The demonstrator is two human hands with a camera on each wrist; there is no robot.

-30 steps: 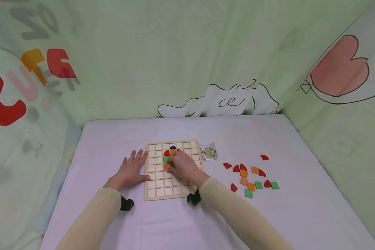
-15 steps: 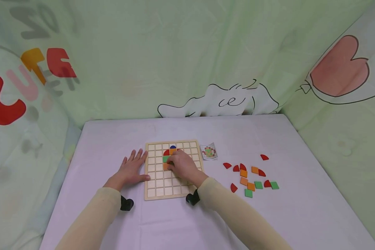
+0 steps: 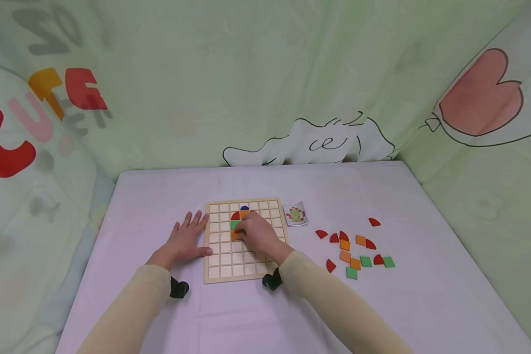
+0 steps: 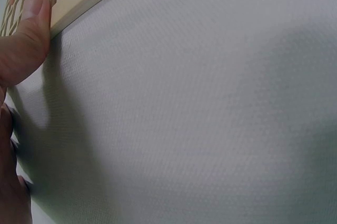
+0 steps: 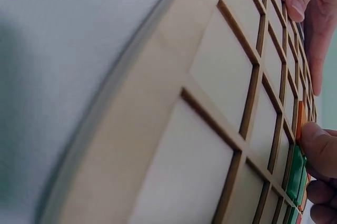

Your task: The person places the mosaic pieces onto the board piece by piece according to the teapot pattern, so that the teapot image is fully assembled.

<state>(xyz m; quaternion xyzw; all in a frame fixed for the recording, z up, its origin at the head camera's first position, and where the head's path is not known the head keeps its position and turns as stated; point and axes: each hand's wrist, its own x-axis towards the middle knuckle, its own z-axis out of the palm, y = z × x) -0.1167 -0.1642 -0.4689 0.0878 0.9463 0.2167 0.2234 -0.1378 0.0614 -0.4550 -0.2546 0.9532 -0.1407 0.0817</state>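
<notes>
My left hand (image 3: 187, 241) lies with fingers spread by the left edge of a wooden grid board (image 3: 214, 275). In the left wrist view its thumb (image 4: 32, 40) rests on the board's rim. My right hand (image 3: 262, 235) is over the board's middle, fingers curled. In the right wrist view its thumb (image 5: 320, 148) and fingers are at a green square tile (image 5: 295, 174), beside an orange tile (image 5: 301, 119) in the grid. Also in the grid are a red quarter-circle (image 3: 235, 216), a green tile (image 3: 234, 224), an orange tile (image 3: 245, 214) and a blue piece (image 3: 245, 208).
A small pattern card (image 3: 295, 215) lies right of the board. Farther right, loose pieces are scattered on the table: several red quarter-circles (image 3: 331, 265), orange squares (image 3: 345, 256) and green squares (image 3: 351, 273). A curtain (image 3: 194, 98) hangs behind the table.
My right hand has shifted very slightly left over the board, and the bit of green seen beside its fingertips is now covered. My left hand stays where it was.
</notes>
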